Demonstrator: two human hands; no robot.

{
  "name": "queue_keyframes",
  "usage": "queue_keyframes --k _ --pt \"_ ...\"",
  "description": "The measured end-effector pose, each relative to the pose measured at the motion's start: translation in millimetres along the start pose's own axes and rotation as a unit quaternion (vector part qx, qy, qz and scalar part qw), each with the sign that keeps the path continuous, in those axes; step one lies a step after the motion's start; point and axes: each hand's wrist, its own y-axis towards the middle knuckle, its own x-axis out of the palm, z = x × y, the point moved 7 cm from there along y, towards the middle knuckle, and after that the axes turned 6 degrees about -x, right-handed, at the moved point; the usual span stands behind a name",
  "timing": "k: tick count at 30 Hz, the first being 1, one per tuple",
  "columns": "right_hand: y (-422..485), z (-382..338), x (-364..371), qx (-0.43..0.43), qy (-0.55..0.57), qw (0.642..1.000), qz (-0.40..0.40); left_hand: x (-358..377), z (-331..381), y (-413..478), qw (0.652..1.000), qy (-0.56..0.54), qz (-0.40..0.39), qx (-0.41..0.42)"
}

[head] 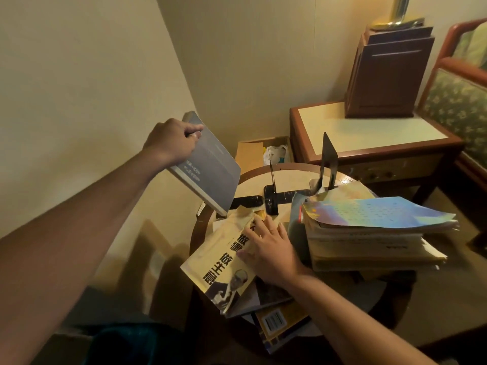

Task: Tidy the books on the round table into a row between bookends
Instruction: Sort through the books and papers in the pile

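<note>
Your left hand (172, 143) gripping a grey-blue book (210, 167), long axis slanting down-right above the table's (253, 187) left edge, right hand (268, 248) flat on yellow book (216, 270), 做生意

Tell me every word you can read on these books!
"做生意": big black characters on the yellow book under the right hand.
"做事": same cover, partly hidden by that hand, so less sure.
Grey book held by the left hand: small white print, too blurred.
Barcode on the bottom book: digits too small.
Colourful sheet on the pile: print too small.
</note>
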Motion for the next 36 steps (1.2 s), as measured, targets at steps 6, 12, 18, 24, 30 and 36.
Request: queue_keyframes --k 6,12,18,24,30,36 --pt "10 4 11 -0.002 -0.039 0.999 0.016 31 -7 21 0.998 0.053 0.015 -0.006" --pt "8 8 17 -0.004 -0.042 0.998 0.044 81 -15 18 0.99 0.14 -0.021 -0.008" --pt "10 9 22 0.007 -0.031 0.998 0.046 115 -27 22 0.976 0.212 -0.041 0.009" --pt "9 10 23 0.01 -0.029 0.999 0.037 127 -32 25 0.976 0.217 -0.036 0.008" --pt "10 9 22 0.011 -0.04 0.998 0.039 147 -40 18 0.968 0.241 -0.067 0.001" --pt "10 9 24 0.01 -0.043 0.998 0.046 153 -43 2 0.975 0.212 -0.037 0.054"
